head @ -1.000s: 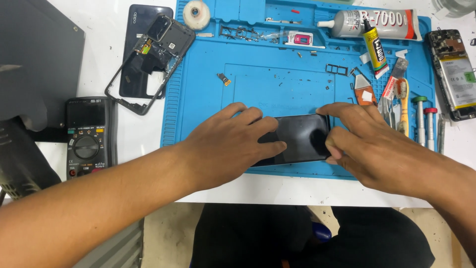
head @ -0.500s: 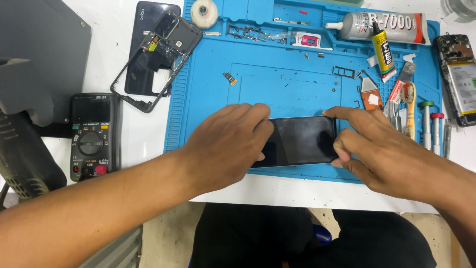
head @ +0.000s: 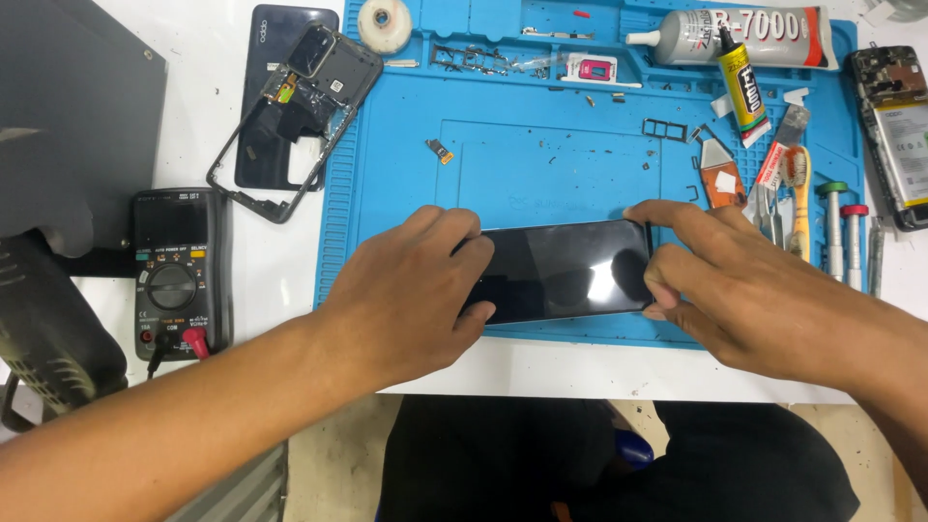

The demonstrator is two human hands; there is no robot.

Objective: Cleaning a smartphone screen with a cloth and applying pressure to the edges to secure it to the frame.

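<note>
A black phone (head: 570,271) lies screen-up and lengthwise on the blue work mat (head: 541,164), near its front edge. My left hand (head: 411,295) covers the phone's left end, fingers curled over it. My right hand (head: 749,290) grips the right end, with the thumb on the near edge and the fingers along the far edge. Both hands hold the phone flat against the mat.
A phone frame with a dark back cover (head: 295,106) lies at the mat's upper left, beside a tape roll (head: 385,24). Glue tubes (head: 744,39), tweezers, a brush and screwdrivers (head: 836,237) crowd the right side. A multimeter (head: 174,271) sits left. An opened phone (head: 894,130) lies far right.
My hands have slid apart towards the phone's two ends, so more of the dark screen shows between them. The phone stays in about the same place on the mat.
</note>
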